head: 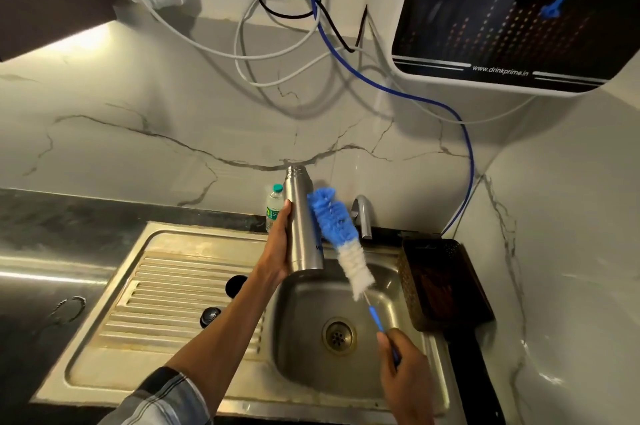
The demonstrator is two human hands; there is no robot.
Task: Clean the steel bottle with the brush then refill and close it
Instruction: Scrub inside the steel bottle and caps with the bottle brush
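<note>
We hold one steel bottle point(303, 227) upright above the left edge of the sink basin point(311, 352), its mouth open and uncapped at the top. Our left hand point(277, 251) wraps around the lower half of the bottle, thumb on the near side. One bottle brush point(337, 237) leans against the bottle's right side, outside it, with the blue bristles uppermost, the white bristles below them, and a thin blue handle running down to our right hand point(403, 376), which is clenched around the handle's end. The brush head touches or nearly touches the bottle wall; we cannot tell which. On the ribbed draining board point(166, 289) to the left of the basin lie two dark round things, one cap point(235, 285) near our left forearm and one smaller knob-like piece point(210, 317) nearer to us; we cannot tell exactly what the second one is. The basin has one drain point(338, 335) in its floor. Behind the bottle stands one small clear plastic bottle point(273, 208) with a green cap, and to the right of the brush one tap point(363, 216) rises at the back of the sink. One brown perforated basket point(443, 282) sits on the right rim of the sink. On the wall above hangs one water purifier point(512, 15), with several white, black and blue cords point(398, 86) looping beside it. The dark table point(41, 286) stretches left.
</note>
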